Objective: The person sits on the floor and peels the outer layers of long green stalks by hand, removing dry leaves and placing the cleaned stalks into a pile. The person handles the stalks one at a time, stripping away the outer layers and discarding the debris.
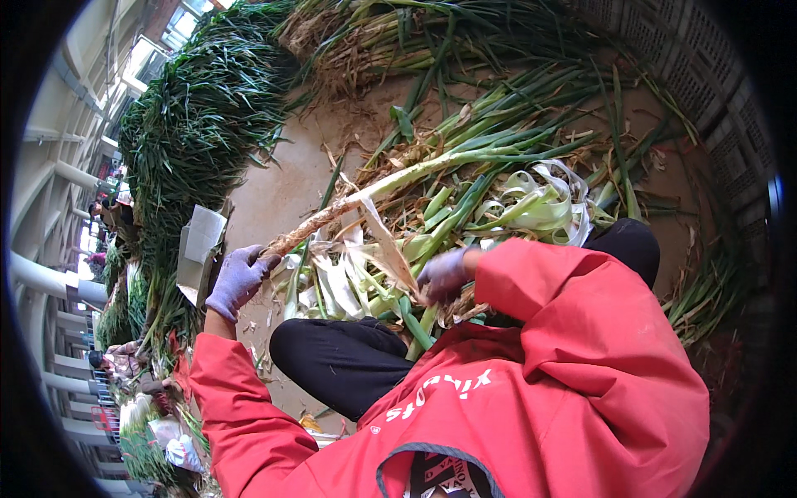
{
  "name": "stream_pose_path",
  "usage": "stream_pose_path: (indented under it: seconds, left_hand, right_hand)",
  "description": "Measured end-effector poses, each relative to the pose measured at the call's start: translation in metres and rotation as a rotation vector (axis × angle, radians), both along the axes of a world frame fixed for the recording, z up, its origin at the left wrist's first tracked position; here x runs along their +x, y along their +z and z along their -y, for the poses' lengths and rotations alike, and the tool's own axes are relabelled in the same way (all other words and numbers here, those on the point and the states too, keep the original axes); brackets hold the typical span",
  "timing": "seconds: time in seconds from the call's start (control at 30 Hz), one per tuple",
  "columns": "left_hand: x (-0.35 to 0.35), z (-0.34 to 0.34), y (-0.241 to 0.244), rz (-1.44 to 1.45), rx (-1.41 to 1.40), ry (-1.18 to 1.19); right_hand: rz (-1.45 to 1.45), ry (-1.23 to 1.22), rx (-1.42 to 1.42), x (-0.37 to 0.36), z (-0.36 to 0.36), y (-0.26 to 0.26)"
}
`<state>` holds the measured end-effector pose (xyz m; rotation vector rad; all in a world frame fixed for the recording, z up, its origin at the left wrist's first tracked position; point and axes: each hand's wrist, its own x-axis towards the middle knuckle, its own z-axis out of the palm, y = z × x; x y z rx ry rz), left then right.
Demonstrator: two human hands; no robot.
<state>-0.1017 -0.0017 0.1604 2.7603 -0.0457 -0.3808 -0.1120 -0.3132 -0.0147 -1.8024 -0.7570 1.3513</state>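
My left hand (240, 283), in a purple knitted glove, grips the brown, dirty root end of a long green onion (405, 179). The stalk slants up to the right, its green leaves resting towards the pile. A dry outer sheath strip (387, 246) hangs from the stalk and runs down to my right hand (443, 275). That gloved hand is blurred by motion, with its fingers closed around the strip's lower end. Peeled white and green sheaths (339, 283) lie beneath the stalk, before my crossed legs. Curled pale peelings (548, 202) lie farther right.
More unpeeled green onions (492, 124) lie on the brown floor (283, 187). A tall leafy stack (199, 118) rises at the left, with a cardboard piece (202, 249) beside it. Plastic crates (672, 56) line the upper right. Another person (121, 361) sits among bundles at the far left.
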Motion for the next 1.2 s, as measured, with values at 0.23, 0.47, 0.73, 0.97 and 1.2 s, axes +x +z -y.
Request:
stream_pose_path:
  seconds: [0.23, 0.47, 0.73, 0.97, 1.2]
  left_hand:
    - [-0.029, 0.032, 0.027, 0.515, 0.233, -0.498]
    - [-0.059, 0.028, 0.019, 0.716, 0.434, -0.571]
    - [-0.056, 0.025, -0.009, 0.527, 0.428, -0.372]
    - [-0.023, 0.045, -0.038, 0.439, 0.455, -0.277]
    - [0.002, 0.046, -0.058, 0.452, 0.412, -0.16]
  right_hand:
    - [-0.045, -2.062, 0.548, 0.128, 0.112, -0.095]
    - [-0.133, -1.872, 0.362, 0.144, 0.121, -0.09]
    - [0.703, -1.514, 0.245, 0.131, 0.098, 0.034]
    - [0.562, -1.254, 0.858, 0.099, 0.038, 0.146]
    - [0.52, -1.148, 1.047, 0.069, 0.027, 0.209]
